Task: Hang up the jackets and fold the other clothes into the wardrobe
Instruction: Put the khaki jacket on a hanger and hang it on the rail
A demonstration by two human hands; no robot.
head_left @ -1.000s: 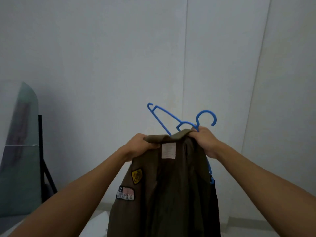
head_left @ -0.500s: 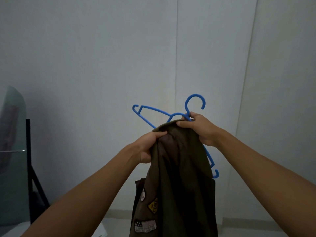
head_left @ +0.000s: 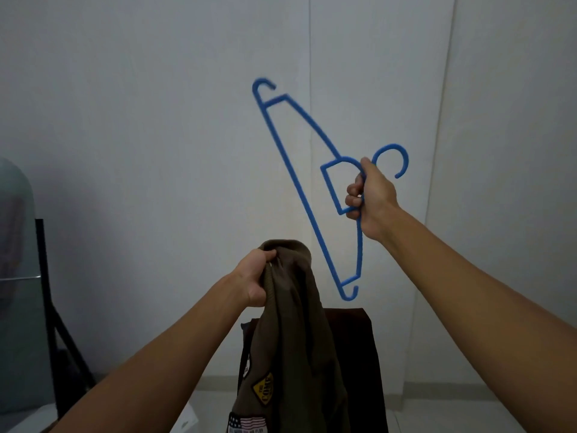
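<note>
Olive-green jacket [head_left: 296, 332] hangs mid-air, low centre of view, bunched at its top and draping straight down out of the bottom edge. Patches on the lower front: a yellow diamond badge [head_left: 263, 389] and a flag patch [head_left: 247, 422] below it. Behind the jacket sits a darker brown cloth [head_left: 362, 354]; cannot tell what it rests on.

Left hand [head_left: 254, 281] is fisted tight around the bunched top of the jacket, fingers curled into the fabric, carrying its weight.

Blue plastic hanger [head_left: 295, 170] is up and to the right of the jacket, clear of it, not touching. It is tilted steeply: one shoulder tip points up-left, the other down near the jacket's top, hook curling out to the right. Right hand [head_left: 370, 196] is closed around the hanger's neck just under the hook, fingers wrapped through the small centre loop.

Both forearms are bare and reach in from the bottom corners.

Room: plain white wall [head_left: 156, 120] fills most of the view, with two vertical panel seams [head_left: 310, 57] right of centre. Pale floor [head_left: 437, 410] meets the wall at a low skirting along the bottom. At far left, a black angled frame [head_left: 46, 276] stands against the wall with a translucent greenish panel [head_left: 15, 245] beside it. A white sheet-like object [head_left: 184, 421] lies on the floor under the left forearm; cannot tell what it is.
</note>
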